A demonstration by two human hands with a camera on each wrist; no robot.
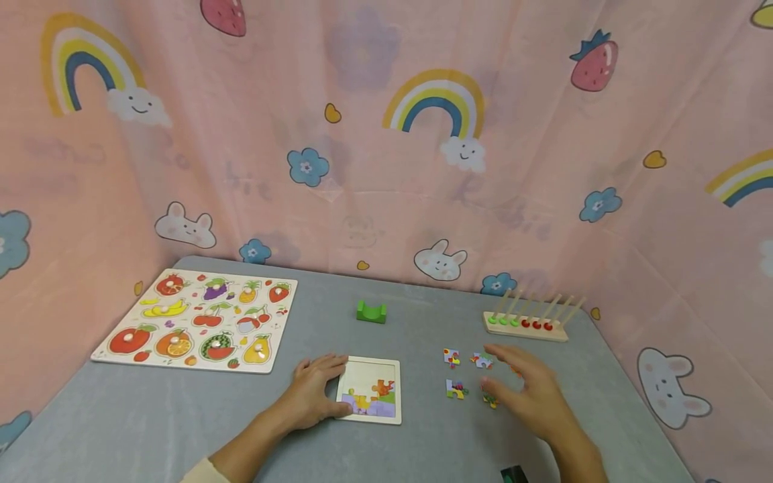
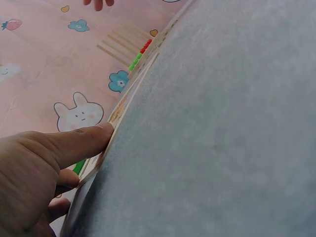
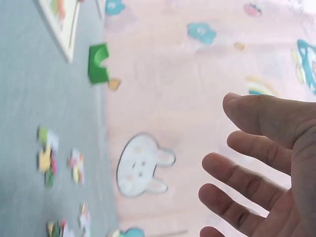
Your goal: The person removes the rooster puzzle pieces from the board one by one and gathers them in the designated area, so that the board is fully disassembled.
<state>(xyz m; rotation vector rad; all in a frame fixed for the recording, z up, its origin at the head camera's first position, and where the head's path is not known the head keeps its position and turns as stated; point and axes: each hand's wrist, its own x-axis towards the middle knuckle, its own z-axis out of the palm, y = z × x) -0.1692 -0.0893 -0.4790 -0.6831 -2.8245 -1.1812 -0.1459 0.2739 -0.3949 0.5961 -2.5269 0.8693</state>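
Observation:
My left hand (image 1: 314, 394) holds the left side of a small wooden puzzle tray (image 1: 369, 365), thumb near the lower corner and fingers near the upper one. Jigsaw pieces fill the tray's lower part, with an orange piece (image 1: 383, 388) above them at the right. In the left wrist view, the thumb (image 2: 89, 143) lies on the rim of the tray. My right hand (image 1: 531, 396) hovers over several loose jigsaw pieces (image 1: 455, 389), fingers spread and nothing between them. It partly hides a piece (image 1: 490, 398) under the thumb. In the right wrist view, its fingers (image 3: 242, 177) are apart.
A fruit peg board (image 1: 202, 305) lies at the left. Behind the tray stands a green notched block (image 1: 371, 312). A wooden counting rack (image 1: 525, 327) with green and red beads stands at the back right. A dark object (image 1: 514, 474) shows at the front edge. Patterned pink cloth surrounds the table.

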